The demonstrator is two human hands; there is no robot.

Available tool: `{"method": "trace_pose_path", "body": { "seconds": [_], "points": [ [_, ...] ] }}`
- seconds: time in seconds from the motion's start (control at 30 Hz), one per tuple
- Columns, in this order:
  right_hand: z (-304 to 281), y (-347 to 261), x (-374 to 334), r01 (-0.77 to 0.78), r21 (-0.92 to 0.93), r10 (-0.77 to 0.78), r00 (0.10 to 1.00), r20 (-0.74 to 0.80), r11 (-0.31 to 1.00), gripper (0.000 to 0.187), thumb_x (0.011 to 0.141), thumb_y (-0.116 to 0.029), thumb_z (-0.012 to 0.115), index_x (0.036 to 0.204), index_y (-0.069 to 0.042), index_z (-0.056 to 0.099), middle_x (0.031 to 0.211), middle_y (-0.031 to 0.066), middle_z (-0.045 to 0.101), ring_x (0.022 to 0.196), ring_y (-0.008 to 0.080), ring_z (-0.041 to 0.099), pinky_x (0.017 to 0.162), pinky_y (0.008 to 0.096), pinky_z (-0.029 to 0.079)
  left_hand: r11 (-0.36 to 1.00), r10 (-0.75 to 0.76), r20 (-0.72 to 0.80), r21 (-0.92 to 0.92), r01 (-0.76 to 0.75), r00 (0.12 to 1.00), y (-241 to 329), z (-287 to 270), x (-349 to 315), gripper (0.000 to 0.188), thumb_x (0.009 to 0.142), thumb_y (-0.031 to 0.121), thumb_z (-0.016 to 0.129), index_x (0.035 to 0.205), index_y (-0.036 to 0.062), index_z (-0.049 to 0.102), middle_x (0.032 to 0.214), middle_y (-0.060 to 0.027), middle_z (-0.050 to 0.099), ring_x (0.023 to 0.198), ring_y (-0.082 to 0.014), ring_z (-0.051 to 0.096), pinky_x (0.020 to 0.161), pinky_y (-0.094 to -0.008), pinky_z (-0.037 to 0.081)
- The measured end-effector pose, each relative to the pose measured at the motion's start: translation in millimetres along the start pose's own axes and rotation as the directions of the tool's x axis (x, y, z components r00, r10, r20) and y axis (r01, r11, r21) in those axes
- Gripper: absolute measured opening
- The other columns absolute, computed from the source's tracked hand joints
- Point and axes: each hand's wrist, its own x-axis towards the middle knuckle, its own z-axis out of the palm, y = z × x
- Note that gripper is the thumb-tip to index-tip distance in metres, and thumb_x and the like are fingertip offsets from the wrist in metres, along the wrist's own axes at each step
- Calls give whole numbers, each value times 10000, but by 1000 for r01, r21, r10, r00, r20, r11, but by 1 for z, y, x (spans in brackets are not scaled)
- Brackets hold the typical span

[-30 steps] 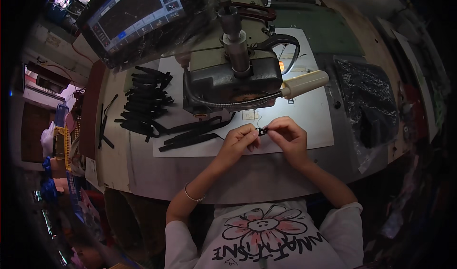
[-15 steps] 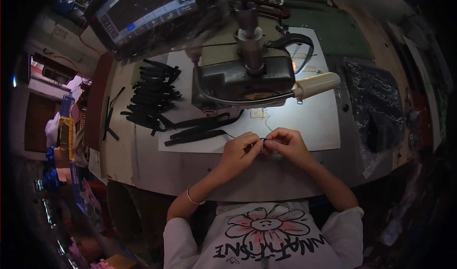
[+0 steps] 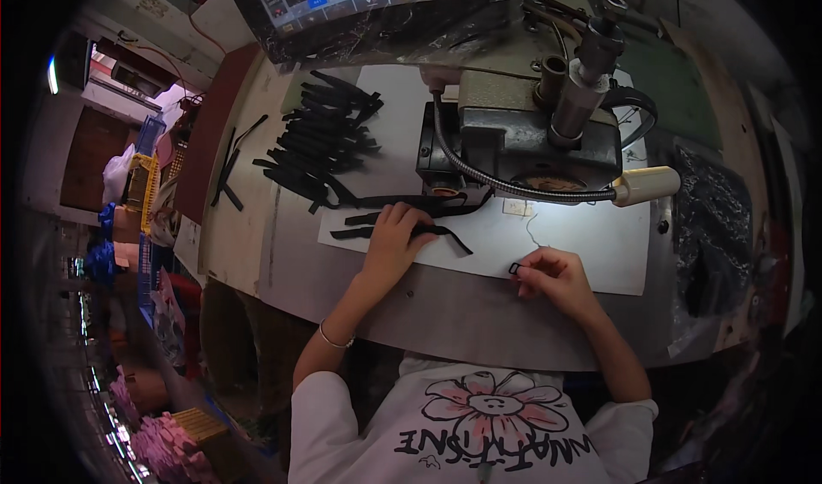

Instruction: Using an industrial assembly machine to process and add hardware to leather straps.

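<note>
Over the front of a white sheet point(image 3: 591, 270), my left hand point(image 3: 394, 244) lies on a small group of black fabric straps, with its fingers closed around one black strap point(image 3: 452, 239). The end of that strap sticks out to the right of the fingers. My right hand point(image 3: 556, 283) pinches a small black rectangular buckle point(image 3: 514, 269) between thumb and forefinger, near the sheet's front edge. A thin thread point(image 3: 533, 229) runs down from under the sewing machine head point(image 3: 539, 137) toward the right hand; whether they touch I cannot tell.
A heap of black straps point(image 3: 321, 137) lies left of the machine, with a few loose strips point(image 3: 229, 171) farther left. The lamp's pale handle point(image 3: 646, 186) juts out to the right. A dark plastic-wrapped package point(image 3: 715, 227) is at the right. A screen point(image 3: 368, 8) stands behind.
My hands have parted. The left went from the buckle to the straps on its left and closed on one; the right keeps the buckle. The view has shifted, so the machine sits farther right.
</note>
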Motion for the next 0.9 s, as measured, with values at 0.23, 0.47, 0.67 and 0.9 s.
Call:
{"method": "trace_pose_path", "body": {
  "seconds": [0.23, 0.47, 0.67, 0.9],
  "points": [
    [33, -10, 0, 609, -743, -659, 683, 315, 277, 157, 646, -30, 647, 754, 5, 539, 1250, 183, 447, 1087, 363, 453, 890, 394, 414, 982, -16, 155, -185, 45, 988, 14, 2, 5, 197, 731, 190, 671, 847, 66, 572, 819, -53, 587, 762, -242, 528, 726, -323, 376],
    [22, 10, 1, 382, -737, -515, 856, 54, 558, 136, 689, -10, 625, 775, 0, 520, 1072, 160, 557, 962, 299, 543, 820, 345, 441, 934, 85, 257, -356, 13, 963, 49, 14, 14, 119, 786, 184, 630, 859, 94, 606, 777, -44, 574, 672, -204, 548, 621, -291, 393],
    [-23, 1, -4, 587, -689, -637, 735, 232, 426, 96, 724, -18, 606, 766, -4, 521, 1013, 139, 584, 937, 291, 568, 782, 337, 452, 908, -47, 199, -399, 125, 979, 48, 31, 23, 138, 805, 182, 619, 831, 48, 603, 736, -61, 553, 644, -198, 525, 584, -289, 406],
    [-40, -55, -92, 10, -790, -49, 998, -26, 613, 91, 736, -75, 628, 773, -27, 560, 666, 94, 588, 559, 236, 584, 546, 329, 462, 879, -65, 203, -451, 152, 977, 51, 42, 24, 166, 810, 219, 623, 847, 57, 618, 769, -50, 596, 648, -181, 562, 582, -259, 424]
  ]
}}
